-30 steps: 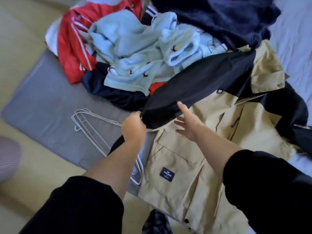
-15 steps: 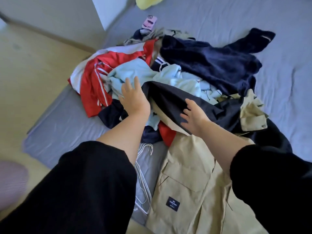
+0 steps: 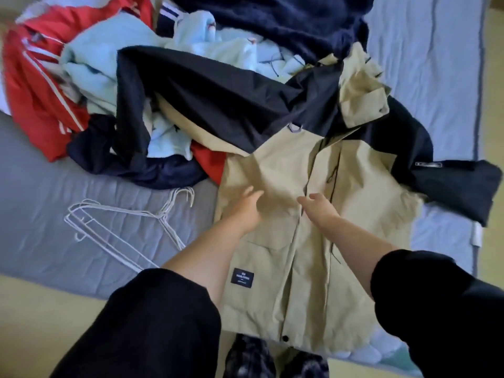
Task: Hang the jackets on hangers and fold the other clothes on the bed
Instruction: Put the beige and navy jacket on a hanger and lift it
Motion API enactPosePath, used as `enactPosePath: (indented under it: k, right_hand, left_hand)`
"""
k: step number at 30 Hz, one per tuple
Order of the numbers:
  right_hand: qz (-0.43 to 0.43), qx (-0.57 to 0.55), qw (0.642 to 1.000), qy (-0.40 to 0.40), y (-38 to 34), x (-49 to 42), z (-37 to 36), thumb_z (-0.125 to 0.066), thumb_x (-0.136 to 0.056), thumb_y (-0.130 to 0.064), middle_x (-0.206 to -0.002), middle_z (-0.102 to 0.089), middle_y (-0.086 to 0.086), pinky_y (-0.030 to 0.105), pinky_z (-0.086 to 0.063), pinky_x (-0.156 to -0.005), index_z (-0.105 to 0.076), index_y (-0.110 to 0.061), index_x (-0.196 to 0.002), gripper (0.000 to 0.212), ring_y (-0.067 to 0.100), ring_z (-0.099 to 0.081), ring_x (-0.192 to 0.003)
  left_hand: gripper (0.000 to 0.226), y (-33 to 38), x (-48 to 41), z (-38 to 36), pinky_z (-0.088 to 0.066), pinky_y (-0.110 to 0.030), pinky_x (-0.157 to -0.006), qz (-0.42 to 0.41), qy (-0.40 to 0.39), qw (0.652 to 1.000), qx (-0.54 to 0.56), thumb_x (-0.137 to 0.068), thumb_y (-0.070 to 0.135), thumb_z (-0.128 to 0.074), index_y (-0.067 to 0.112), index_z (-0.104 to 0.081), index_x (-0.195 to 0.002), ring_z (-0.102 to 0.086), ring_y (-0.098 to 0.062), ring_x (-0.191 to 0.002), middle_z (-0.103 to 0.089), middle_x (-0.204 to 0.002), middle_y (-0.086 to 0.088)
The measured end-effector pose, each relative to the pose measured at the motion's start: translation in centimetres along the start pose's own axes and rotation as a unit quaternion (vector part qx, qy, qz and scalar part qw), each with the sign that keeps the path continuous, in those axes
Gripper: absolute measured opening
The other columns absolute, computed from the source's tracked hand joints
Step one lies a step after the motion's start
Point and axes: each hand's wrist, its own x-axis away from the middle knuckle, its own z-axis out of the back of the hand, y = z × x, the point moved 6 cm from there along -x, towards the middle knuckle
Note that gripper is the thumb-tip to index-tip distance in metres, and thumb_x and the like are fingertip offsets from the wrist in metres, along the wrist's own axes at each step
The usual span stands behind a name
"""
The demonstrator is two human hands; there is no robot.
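A beige and black jacket (image 3: 283, 170) lies front-up on the grey bed (image 3: 35, 186), its black sleeve thrown up over the clothes pile. My left hand (image 3: 245, 207) lies flat on the beige front panel with fingers straight. My right hand (image 3: 317, 207) hovers just right of the front placket, fingers relaxed, holding nothing. Several white wire hangers (image 3: 120, 227) lie on the bed to the left of the jacket.
Behind the jacket is a pile with a red striped jacket (image 3: 35, 85), a light blue fleece garment (image 3: 101, 69) and a dark navy fleece (image 3: 286, 20). The pale floor (image 3: 41, 317) borders the bed at front left. Dark patterned slippers (image 3: 251, 356) show below the jacket hem.
My left hand let go of the black sleeve after tossing it up onto the pile. Both hands came back down onto the beige front of the jacket.
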Motion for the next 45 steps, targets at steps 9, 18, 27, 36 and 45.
enactPosePath:
  k: [9, 18, 27, 36, 45]
  right_hand:
    - [0.048, 0.362, 0.931, -0.018, 16.9, -0.9, -3.5, -0.051, -0.093, -0.038, -0.161, 0.003, -0.005, 0.049, -0.012, -0.117, -0.003, -0.021, -0.154, 0.080, 0.016, -0.004, -0.148]
    - [-0.160, 0.416, 0.895, 0.035, 25.5, 1.3, 1.4, -0.038, -0.095, -0.041, -0.161, 0.005, 0.001, 0.059, -0.012, -0.114, 0.003, -0.023, -0.153, 0.073, 0.021, 0.006, -0.148]
    - [0.037, 0.400, 0.916, 0.019, 14.9, 3.9, -4.8, -0.036, -0.096, -0.025, -0.123, -0.054, 0.008, 0.034, -0.042, -0.080, -0.051, -0.011, -0.123, 0.034, 0.027, -0.051, -0.112]
    - [0.212, 0.290, 0.927, -0.110, 2.7, 6.4, -17.8, -0.047, -0.092, -0.018, -0.115, -0.060, 0.015, 0.029, -0.042, -0.078, -0.057, -0.008, -0.111, 0.024, 0.033, -0.057, -0.108]
    - [0.166, 0.161, 0.962, -0.145, -0.9, 5.7, -27.1, -0.050, -0.089, -0.007, -0.111, -0.068, 0.014, 0.027, -0.046, -0.091, -0.067, -0.007, -0.114, 0.030, 0.028, -0.062, -0.108]
  left_hand:
    - [0.070, 1.5, 0.3, -16.1, -0.011, -0.044, -0.119, -0.014, -0.107, 0.979, -0.175, -0.095, 0.034, -0.049, 0.019, -0.013, -0.153, 0.012, -0.019, -0.147, 0.011, -0.161, 0.002]
    - [0.081, 0.0, 2.1, -18.7, -0.028, -0.047, -0.109, -0.004, -0.035, 0.959, -0.281, -0.092, 0.045, -0.054, 0.024, -0.005, -0.153, 0.007, -0.017, -0.147, 0.011, -0.160, 0.007]
    - [0.051, -1.3, 4.9, -16.2, -0.030, -0.035, -0.111, 0.015, 0.028, 0.999, -0.025, -0.091, 0.010, -0.047, 0.021, -0.044, -0.141, -0.020, -0.019, -0.144, -0.019, -0.159, 0.003]
    - [0.039, -15.7, 13.6, -7.4, -0.037, -0.040, -0.092, 0.222, 0.274, 0.933, 0.078, -0.080, 0.006, -0.049, 0.004, -0.061, -0.117, -0.048, -0.034, -0.116, -0.055, -0.121, -0.016]
    - [0.053, -27.6, 15.6, -10.9, -0.047, -0.050, -0.096, 0.414, 0.301, 0.717, 0.474, -0.085, -0.001, -0.055, 0.010, -0.041, -0.135, -0.057, -0.036, -0.110, -0.053, -0.122, -0.022]
